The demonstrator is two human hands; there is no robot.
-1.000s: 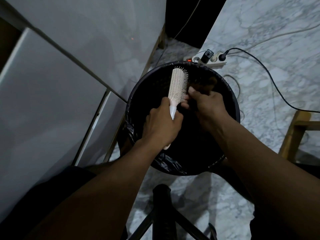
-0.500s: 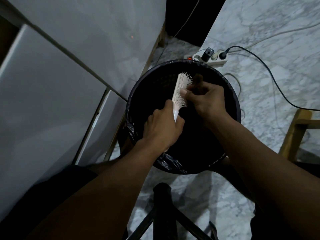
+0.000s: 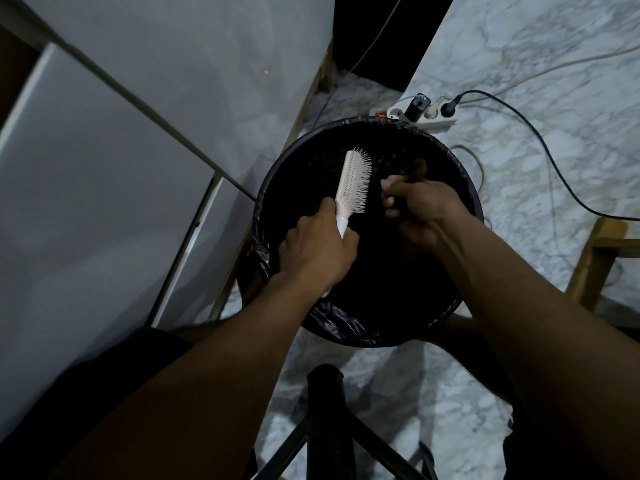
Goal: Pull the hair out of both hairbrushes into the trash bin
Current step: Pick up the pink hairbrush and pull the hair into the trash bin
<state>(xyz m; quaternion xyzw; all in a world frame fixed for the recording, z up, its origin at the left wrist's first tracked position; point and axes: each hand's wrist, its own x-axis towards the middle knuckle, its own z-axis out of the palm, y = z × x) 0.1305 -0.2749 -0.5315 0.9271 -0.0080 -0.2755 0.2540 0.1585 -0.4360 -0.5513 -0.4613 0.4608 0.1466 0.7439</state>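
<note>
Your right hand (image 3: 420,211) has come off the bristles since half a second ago and now sits just beside the hairbrush (image 3: 353,181), fingers pinched shut. Looks like a tuft of hair, but it's too dark to be sure. Your left hand (image 3: 317,252) is clamped on the handle, brush head tilted up over the trash bin (image 3: 346,327), bristles facing your right hand. I'd guess that's one pull done; drop it straight down. No second brush in view.

A pale pink hairbrush (image 3: 349,183) was seen. The trash bin (image 3: 465,188) was black. The floor (image 3: 540,46) was marbled white and grey.
</note>
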